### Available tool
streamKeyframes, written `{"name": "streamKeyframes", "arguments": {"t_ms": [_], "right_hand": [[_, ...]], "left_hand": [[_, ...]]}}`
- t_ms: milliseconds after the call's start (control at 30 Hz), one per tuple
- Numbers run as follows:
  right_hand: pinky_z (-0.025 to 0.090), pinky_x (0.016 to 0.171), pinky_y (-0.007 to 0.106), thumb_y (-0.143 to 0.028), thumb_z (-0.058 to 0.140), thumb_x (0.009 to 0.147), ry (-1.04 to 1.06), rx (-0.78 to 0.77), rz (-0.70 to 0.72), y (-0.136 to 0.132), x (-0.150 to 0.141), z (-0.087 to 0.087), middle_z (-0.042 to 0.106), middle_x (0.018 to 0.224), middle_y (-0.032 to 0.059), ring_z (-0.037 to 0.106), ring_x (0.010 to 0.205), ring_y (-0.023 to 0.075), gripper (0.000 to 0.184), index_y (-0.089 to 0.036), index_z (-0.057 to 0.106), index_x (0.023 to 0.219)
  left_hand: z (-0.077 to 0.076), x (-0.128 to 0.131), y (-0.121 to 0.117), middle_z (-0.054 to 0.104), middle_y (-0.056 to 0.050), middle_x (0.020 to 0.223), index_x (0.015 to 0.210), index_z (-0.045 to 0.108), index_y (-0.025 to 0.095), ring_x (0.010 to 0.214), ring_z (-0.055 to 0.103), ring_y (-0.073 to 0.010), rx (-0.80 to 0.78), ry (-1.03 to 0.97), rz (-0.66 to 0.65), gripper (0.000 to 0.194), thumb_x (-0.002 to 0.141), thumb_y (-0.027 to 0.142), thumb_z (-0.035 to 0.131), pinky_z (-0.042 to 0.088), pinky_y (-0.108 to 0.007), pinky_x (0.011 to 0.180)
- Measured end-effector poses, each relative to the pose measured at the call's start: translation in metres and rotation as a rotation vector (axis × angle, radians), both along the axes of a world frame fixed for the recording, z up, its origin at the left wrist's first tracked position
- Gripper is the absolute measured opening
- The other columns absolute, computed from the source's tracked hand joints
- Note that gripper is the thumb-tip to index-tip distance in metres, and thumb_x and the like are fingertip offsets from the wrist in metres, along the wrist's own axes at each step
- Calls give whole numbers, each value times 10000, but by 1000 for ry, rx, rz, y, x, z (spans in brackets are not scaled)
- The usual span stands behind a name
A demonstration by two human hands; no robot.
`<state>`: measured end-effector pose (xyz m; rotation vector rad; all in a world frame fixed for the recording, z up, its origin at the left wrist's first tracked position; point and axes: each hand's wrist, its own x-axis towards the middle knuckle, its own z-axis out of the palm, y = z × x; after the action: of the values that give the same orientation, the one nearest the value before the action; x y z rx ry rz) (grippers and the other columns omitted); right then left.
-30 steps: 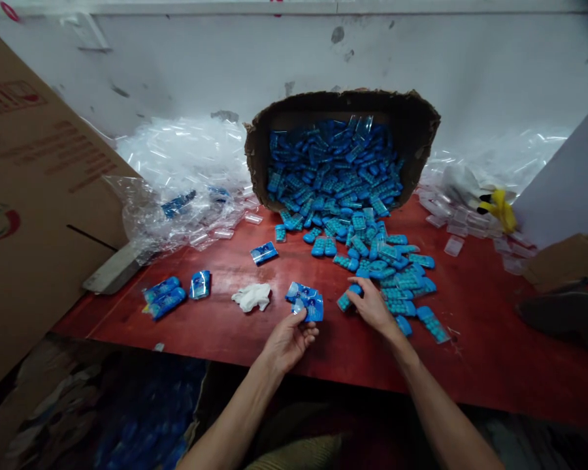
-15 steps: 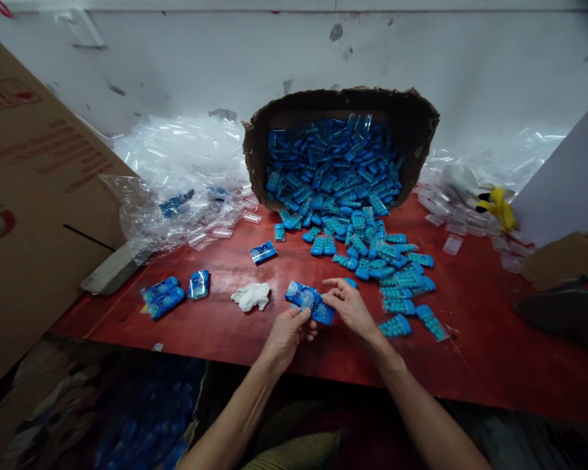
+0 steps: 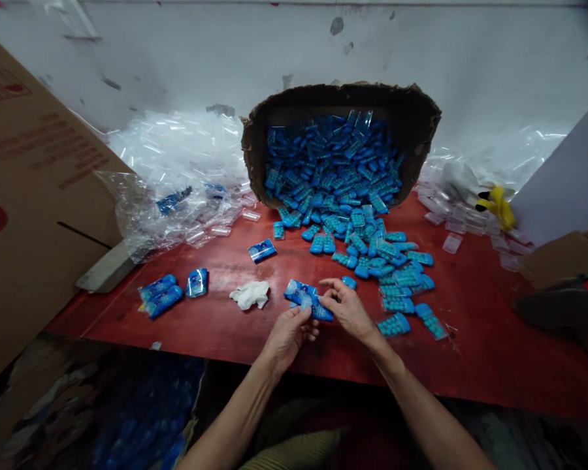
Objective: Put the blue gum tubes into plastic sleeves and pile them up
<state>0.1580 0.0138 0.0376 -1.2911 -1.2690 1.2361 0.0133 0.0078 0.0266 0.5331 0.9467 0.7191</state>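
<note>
Above the red table, my left hand point(image 3: 288, 334) pinches a blue printed packet point(image 3: 301, 291) between thumb and fingers. A small clear, pale piece seems to lie under that thumb; I cannot make out what it is. The fingers of my right hand point(image 3: 349, 312) are closed on the packet's right end, hiding part of it. Just beyond that hand lies a blue-capped pellet container point(image 3: 349, 282). A crumpled white tissue or cloth point(image 3: 249, 295) is left of the packet. Similar blue packets lie farther left, including a pair point(image 3: 161, 296), a single one point(image 3: 196, 283) and another point(image 3: 262, 250) behind the tissue.
A torn cardboard box point(image 3: 424, 140) on its side spills small blue pellet containers point(image 3: 372, 251) across the table point(image 3: 215, 336). Clear plastic cases point(image 3: 176, 150) heap at back left, more cases point(image 3: 453, 243) at right. A large carton point(image 3: 39, 196) stands left.
Both hands stay on the blue packet, which looks slightly more tilted at its right end. The whole view has shifted a little; the things on the table have not moved.
</note>
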Motion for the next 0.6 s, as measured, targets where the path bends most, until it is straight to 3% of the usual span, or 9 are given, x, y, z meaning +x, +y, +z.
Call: {"name": "streamKeyframes", "arguments": {"t_ms": [133,233,333,433,500,600], "right_hand": [[303,429,181,-296,495,749,17,-34,-21,-4,-6,-4,379,540,-73,355,453,67,216,-165,495,920],[355,468,198,-325,411,806,-87,17,-27,-6,-6,0,460,599,-38,430,503,88,239,-174,503,966],[409,661,268,-306,377,832,-464,147,-55,-3,9,4,573,837,42,521,749,155,299,-195,496,1083],[348,810,358,-243,470,786,-981,161,-41,5,34,-3,489,1157,97,431,1023,245,355,-224,488,1140],[341,805,354,-236,487,777,-1166,94,26,10,49,-11,468,1179,98,416,1040,254,372,-240,484,1150],[354,761,291,-305,453,806,-1198,63,130,12,60,-18,529,1016,80,465,966,212,324,-247,501,1121]], "left_hand": [[-3,2,0,521,20,459,636,516,118,399,471,-65,54,63,55,262,625,343,650,336,-183,423],[-4,2,0,487,35,419,606,500,129,375,458,-69,12,47,78,283,620,371,648,313,-180,389],[-5,-2,0,503,30,432,626,501,139,373,465,-72,-75,14,89,278,623,374,649,309,-174,373],[-6,-7,0,523,21,447,652,504,147,383,479,-77,-145,-9,105,241,656,352,630,319,-167,370],[-6,-9,0,525,17,444,658,505,151,386,486,-82,-184,-30,116,218,680,339,612,324,-166,366],[-3,-9,-1,505,15,413,627,498,149,374,482,-84,-242,-42,141,216,712,329,583,335,-167,362]]}}
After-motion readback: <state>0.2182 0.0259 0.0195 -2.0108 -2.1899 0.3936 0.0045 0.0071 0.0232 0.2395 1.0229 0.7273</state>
